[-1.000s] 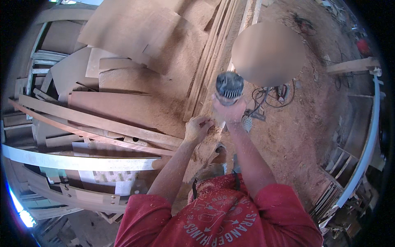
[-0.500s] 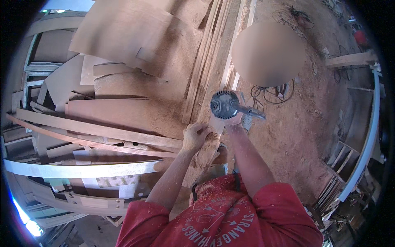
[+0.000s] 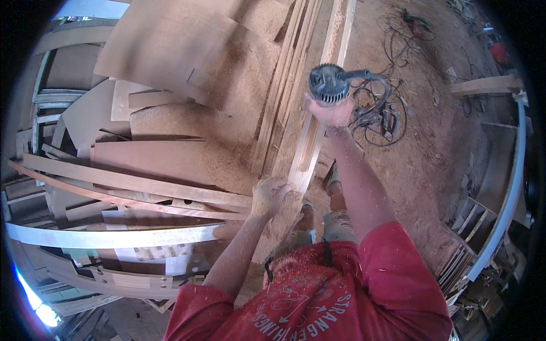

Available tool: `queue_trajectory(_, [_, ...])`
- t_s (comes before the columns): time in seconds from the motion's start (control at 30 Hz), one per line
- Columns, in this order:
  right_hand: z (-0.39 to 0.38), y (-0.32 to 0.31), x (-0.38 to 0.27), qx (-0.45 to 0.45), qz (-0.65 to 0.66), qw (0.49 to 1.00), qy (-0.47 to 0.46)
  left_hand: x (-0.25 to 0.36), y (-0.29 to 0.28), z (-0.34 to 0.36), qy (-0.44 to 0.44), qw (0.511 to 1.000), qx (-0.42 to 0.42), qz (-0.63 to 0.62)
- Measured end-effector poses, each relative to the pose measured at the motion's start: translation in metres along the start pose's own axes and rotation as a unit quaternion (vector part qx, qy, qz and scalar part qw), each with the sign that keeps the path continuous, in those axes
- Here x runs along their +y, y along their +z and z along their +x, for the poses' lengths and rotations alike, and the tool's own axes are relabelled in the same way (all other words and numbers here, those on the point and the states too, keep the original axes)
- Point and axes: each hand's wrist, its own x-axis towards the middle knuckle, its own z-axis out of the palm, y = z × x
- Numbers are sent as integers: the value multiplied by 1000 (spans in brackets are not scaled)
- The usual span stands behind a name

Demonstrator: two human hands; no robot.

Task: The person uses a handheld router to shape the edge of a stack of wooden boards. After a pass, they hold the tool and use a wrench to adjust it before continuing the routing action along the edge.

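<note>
A long pale wooden board [image 3: 304,165] with a groove along its middle runs away from me on a dusty plank bench. My right hand [image 3: 334,112] is wrapped round a dark corded router [image 3: 329,82], which sits over the board well beyond its near end. Its motor top faces up, and its base and bit are hidden. At the board's near left corner, my left hand [image 3: 269,196] has its fingers curled in against the edge. Sawdust lies thickly around it.
Long strips [image 3: 284,85] lie left of the board. Dusty brown sheets [image 3: 165,45] and curved wooden pieces [image 3: 136,182] fill the left. On the floor at right are tangled cables [image 3: 392,128]; a white-blue curved rail [image 3: 512,193] stands farther right.
My right hand has pushed the router away from me along the board, uncovering the grooved near end. The left hand has shifted slightly down and stays by the board's end.
</note>
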Motion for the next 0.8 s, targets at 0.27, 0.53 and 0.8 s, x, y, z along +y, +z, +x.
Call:
queue_trajectory(0.27, [93,7,3,-35,-67,992,100,1,-1,-2,-57,998,-2,-8])
queue_trajectory(0.53, [125,17,25,-3,-72,992,108,-1,-3,3,-36,999,-1,20])
queue_trajectory(0.8, [11,12,-29,7,67,997,25,-13,0,-4,-44,998,17,-29])
